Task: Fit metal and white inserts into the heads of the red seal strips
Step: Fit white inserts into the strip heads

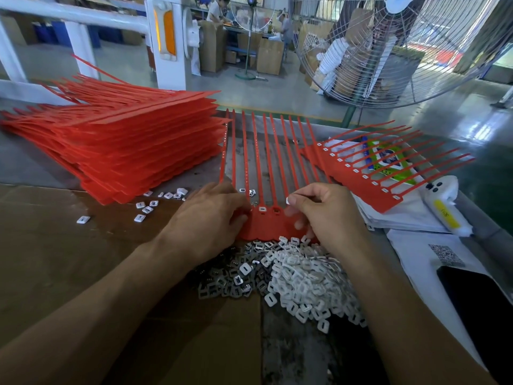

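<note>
Red plastic fills the middle of your desk [41, 168]: the seal strip sheet [266, 226] you are working on lies flat in front of you, its joined heads toward you and its thin tails fanning away. Your left hand [213, 218] lies on the left end of the heads, fingers curled over the edge and pressing it down. Your right hand [319, 215] hovers over the right part of the heads and pinches a white insert [288, 200] between thumb and forefinger, just above the row. One head beside it already carries a fitted insert [262, 209], and the next head to its right shows an open socket.

Just nearer you than the heads sit two heaps touching each other: grey metal inserts [224, 282] on the left, loose white inserts [302, 282] on the right, under your right wrist. A few scattered inserts [144, 209] lie near the foot of the tall stack of red strip sheets [125, 151] on your left. On your right, a finished sheet [361, 176] with white showing in every head rests tilted on papers and a printed bag [388, 159]. A white roll [447, 215] lies beside it, and a dark phone [480, 309] sits at the right edge. Brown cardboard [69, 268] covers the near left of the desk. A large wire-caged fan [402, 45] stands beyond.
</note>
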`<state>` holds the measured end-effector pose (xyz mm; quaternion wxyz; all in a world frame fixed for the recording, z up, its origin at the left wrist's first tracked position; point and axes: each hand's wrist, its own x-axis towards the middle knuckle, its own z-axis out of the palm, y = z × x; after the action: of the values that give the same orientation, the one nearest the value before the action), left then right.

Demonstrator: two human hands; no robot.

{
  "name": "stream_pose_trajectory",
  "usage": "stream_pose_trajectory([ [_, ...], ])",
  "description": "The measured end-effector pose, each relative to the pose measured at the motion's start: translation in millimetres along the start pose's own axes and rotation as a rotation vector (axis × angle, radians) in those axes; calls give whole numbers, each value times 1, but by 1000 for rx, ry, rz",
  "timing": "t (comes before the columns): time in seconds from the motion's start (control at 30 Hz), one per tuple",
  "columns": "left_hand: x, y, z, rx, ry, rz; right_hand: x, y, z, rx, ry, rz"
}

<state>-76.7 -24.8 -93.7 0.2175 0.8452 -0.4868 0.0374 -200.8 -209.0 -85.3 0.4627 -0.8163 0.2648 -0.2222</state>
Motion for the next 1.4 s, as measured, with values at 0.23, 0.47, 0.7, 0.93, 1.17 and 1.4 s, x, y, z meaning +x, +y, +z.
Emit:
stream_pose_trajectory([
  [0.23, 0, 1, 0, 1, 3, 2, 7, 1, 6, -232, 13, -75],
  [0.47, 1, 1, -1, 12, -8, 3, 14, 4, 12, -336, 4, -89],
  [0.7, 1, 1, -2, 19, -11, 3, 13, 4, 16, -365, 28, -108],
  [0.93, 0, 1, -2, 22, -14, 1, 11, 4, 16, -389, 7, -138],
  [1.17, 0, 1, -2, 20, -10, 3, 7, 4, 10, -419, -44, -203],
  [1.4, 0, 2, -3, 15, -12, -2, 7, 5, 9, -478, -95, -220],
])
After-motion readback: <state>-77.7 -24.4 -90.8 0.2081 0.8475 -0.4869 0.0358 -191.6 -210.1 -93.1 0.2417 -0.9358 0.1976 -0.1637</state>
